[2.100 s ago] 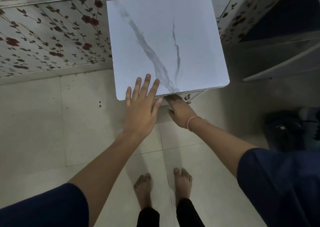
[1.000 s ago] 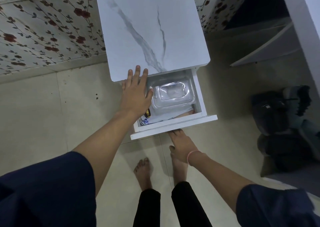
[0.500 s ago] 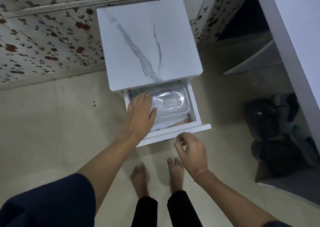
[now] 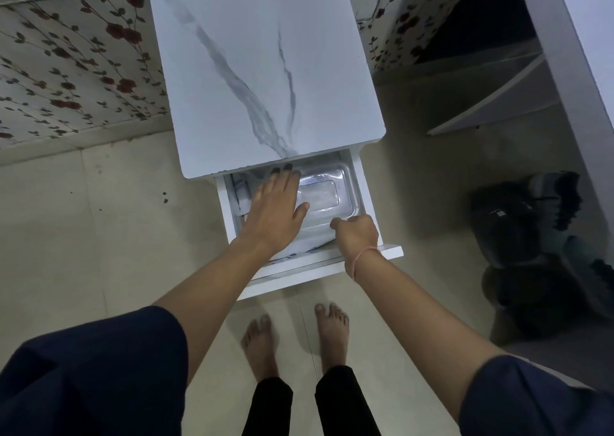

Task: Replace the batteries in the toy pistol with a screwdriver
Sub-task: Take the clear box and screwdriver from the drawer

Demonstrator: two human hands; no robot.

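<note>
Early step: hunting in the drawer [image 4: 299,271].
Left hand [image 4: 275,206] flat, fingers spread, on the stuff inside; right hand [image 4: 357,233] curled on the near corner of the clear box [image 4: 327,191]. No toy pistol or screwdriver to see. Next, likely: lift the box, look under.

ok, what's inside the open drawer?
A clear plastic container over white packaging. The left hand lies flat on it, the right hand grips its near corner. Both hands and the cabinet top hide the rest.
</note>
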